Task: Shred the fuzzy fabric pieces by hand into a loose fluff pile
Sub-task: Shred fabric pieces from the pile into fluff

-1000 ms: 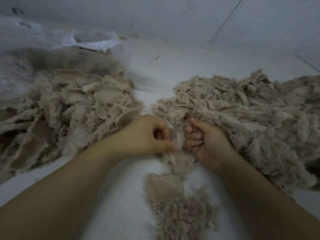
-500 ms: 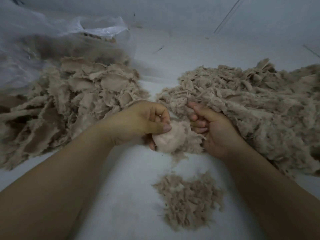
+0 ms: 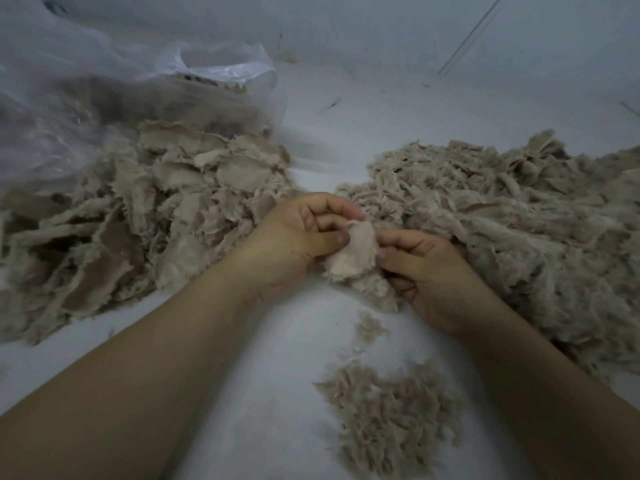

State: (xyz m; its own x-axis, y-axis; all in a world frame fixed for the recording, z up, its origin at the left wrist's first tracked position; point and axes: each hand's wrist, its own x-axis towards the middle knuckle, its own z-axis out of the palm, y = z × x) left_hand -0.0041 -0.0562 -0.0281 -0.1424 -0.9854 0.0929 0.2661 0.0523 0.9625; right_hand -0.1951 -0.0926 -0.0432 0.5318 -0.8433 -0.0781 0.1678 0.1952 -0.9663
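A pale beige fuzzy fabric piece [image 3: 353, 258] is held between both hands in the middle of the view. My left hand [image 3: 294, 244] pinches its left edge with thumb and fingers. My right hand [image 3: 426, 271] grips its right side, with fluff hanging below. A heap of flat whole fabric pieces [image 3: 145, 216] lies to the left. A big heap of torn fluff [image 3: 519, 223] spreads to the right. A small loose fluff pile [image 3: 391, 417] lies on the white surface below the hands.
A clear plastic bag [image 3: 114, 84] with more fabric inside lies at the back left. The white work surface [image 3: 277, 375] runs between the heaps. A pale wall rises at the back.
The fabric piece has been turned up between the hands, and both hands have taken a new pinch on its edges. A few tufts have fallen under the right hand.
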